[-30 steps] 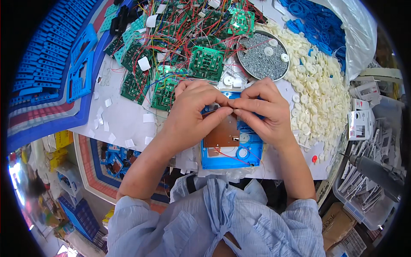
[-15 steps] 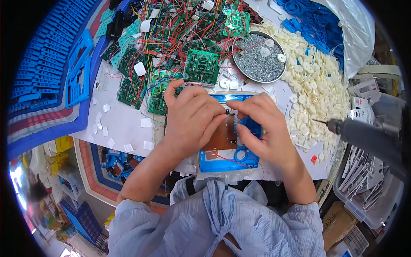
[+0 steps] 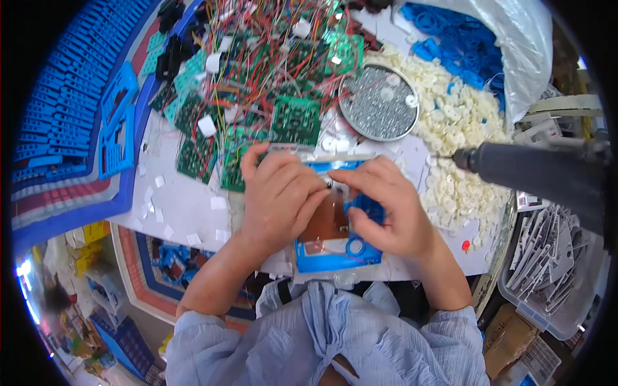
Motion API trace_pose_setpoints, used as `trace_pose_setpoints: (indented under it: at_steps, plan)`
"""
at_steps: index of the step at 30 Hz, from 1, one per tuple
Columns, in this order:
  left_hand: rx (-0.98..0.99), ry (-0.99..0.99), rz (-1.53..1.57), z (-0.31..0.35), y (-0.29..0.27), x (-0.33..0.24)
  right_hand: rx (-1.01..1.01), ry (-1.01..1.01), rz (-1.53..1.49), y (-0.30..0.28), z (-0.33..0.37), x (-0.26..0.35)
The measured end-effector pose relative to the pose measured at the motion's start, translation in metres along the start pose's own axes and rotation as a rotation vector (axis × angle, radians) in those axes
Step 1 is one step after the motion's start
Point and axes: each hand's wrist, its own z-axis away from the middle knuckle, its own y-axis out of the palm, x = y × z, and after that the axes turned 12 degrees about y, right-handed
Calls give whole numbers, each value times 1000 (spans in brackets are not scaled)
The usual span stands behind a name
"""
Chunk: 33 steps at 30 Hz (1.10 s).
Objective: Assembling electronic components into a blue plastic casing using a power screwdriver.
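A blue plastic case (image 3: 335, 260) lies on the white table in front of me, with a brown circuit board (image 3: 325, 222) inside it. My left hand (image 3: 277, 202) is over its upper left side, thumb and index finger closed together at the board's upper edge. Whatever they pinch is too small to make out. My right hand (image 3: 393, 212) reaches in from the other side, thumb and index finger apart. Its index fingertip is close to the left fingertips and its thumb is over the case. Thin red wire crosses the lower part of the case.
Green circuit boards (image 3: 295, 122) with tangled wires pile up beyond my hands. A round dish of screws (image 3: 380, 106) stands beside cream plastic discs (image 3: 450, 119). From the right juts a dark power screwdriver (image 3: 528, 170). Blue plastic parts (image 3: 71, 90) fill a tray at left.
The view has shifted slightly, so the case and dish sit lower and further left. The power screwdriver has swung left and up. Both hands stay at the case's upper part.
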Motion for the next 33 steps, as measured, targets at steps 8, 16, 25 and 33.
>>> trace_pose_setpoints:
  at_steps: [8,16,25,33]
  plan:
    - [24,-93,87,0,-8,-3,-547,139,-44,-22,-102,-29]
    - [58,-167,218,3,2,-4,-844,325,614,-113,-294,-166]
    - [-12,-225,161,8,4,-4,-869,459,617,-136,-286,-147]
    - [-97,-236,86,19,-3,5,-613,385,-260,-27,-61,-8]
